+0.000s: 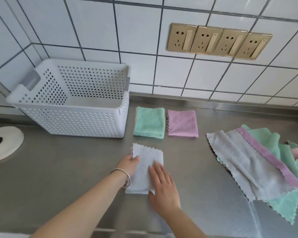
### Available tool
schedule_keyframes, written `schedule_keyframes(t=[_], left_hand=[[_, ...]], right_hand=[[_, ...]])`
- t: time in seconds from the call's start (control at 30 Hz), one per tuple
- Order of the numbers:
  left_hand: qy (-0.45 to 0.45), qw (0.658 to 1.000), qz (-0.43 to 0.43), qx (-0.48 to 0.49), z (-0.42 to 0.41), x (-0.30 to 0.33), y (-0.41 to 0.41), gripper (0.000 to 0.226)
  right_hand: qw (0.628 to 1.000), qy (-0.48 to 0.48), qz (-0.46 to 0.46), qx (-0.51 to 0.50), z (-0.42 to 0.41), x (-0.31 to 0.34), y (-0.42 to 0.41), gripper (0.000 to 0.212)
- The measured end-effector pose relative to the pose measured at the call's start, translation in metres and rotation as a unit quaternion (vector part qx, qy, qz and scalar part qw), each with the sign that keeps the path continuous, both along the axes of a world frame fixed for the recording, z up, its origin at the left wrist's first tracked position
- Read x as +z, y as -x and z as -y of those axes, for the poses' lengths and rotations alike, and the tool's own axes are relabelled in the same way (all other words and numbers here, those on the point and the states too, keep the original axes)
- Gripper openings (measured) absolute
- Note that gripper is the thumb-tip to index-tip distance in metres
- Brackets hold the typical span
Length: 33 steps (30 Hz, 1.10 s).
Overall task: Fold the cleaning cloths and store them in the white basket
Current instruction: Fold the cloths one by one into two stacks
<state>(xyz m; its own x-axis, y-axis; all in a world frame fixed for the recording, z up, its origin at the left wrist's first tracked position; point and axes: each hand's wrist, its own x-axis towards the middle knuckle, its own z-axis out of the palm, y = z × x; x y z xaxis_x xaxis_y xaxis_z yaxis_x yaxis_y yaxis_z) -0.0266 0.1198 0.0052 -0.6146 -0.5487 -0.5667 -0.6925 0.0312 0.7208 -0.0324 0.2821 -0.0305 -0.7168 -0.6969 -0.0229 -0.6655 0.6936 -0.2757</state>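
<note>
Countertop [58,169]: stainless steel, set against a white tiled wall [144,31].
White basket [72,117]: perforated, upright at the left rear of the counter, touching the wall; nothing seen inside.
Unfolded pile [258,169]: grey, purple and green cloths overlapping at the right, grey one uppermost.
Sockets [218,41]: four gold plates in a row on the wall.
Round cover [5,143]: white disc with a dark hole, far left.
Green folded cloth [149,123]: flat, just beside the basket's right wall.
Purple folded cloth [181,123]: flat, just right of the green one, apart from it.
Grey folded cloth [144,169]: near front centre, under both hands.
Right hand [163,188]: fingers straight, pressing flat on the cloth's right side.
Left hand [129,164]: bracelet at wrist; fingers curled over the cloth's left edge, gripping it.
</note>
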Motion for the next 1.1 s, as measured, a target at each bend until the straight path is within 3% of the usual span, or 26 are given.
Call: schedule_keyframes(t=[0.2, 0.37, 0.6, 0.73, 0.8, 0.87, 0.97, 1.1], left_hand=[[-0.035, 0.998, 0.024, 0.048, 0.004, -0.018, -0.016, 0.04], [-0.042, 0.996, 0.004, 0.075, 0.002, -0.023, -0.017, 0.048], [0.012, 0.999, 0.008, 0.039, 0.005, -0.033, -0.013, 0.053], [0.12, 0.992, 0.038, -0.012, 0.004, -0.037, -0.012, 0.038], [0.163, 0.984, 0.066, -0.001, 0.004, -0.038, -0.014, 0.044], [0.188, 0.978, 0.076, 0.038, 0.003, -0.041, -0.015, 0.054], [0.21, 0.969, 0.122, 0.052, -0.002, -0.043, -0.02, 0.059], [0.253, 0.95, 0.182, -0.005, -0.004, -0.045, -0.023, 0.053]], right_hand=[[0.998, -0.067, 0.016, -0.008, -0.001, -0.017, -0.001, 0.099], [0.996, -0.087, 0.009, -0.018, -0.004, -0.025, -0.001, 0.067], [0.993, -0.107, 0.029, -0.033, -0.005, -0.025, -0.001, 0.062], [0.983, -0.171, 0.062, -0.003, -0.004, -0.013, 0.0, 0.082], [0.971, -0.199, 0.132, 0.014, -0.003, -0.003, 0.002, 0.095], [0.975, -0.161, 0.154, -0.024, -0.002, 0.007, 0.005, 0.1], [0.977, -0.047, 0.143, -0.152, 0.0, 0.013, 0.014, 0.06], [0.906, -0.057, 0.307, -0.285, 0.007, 0.009, 0.035, 0.031]])
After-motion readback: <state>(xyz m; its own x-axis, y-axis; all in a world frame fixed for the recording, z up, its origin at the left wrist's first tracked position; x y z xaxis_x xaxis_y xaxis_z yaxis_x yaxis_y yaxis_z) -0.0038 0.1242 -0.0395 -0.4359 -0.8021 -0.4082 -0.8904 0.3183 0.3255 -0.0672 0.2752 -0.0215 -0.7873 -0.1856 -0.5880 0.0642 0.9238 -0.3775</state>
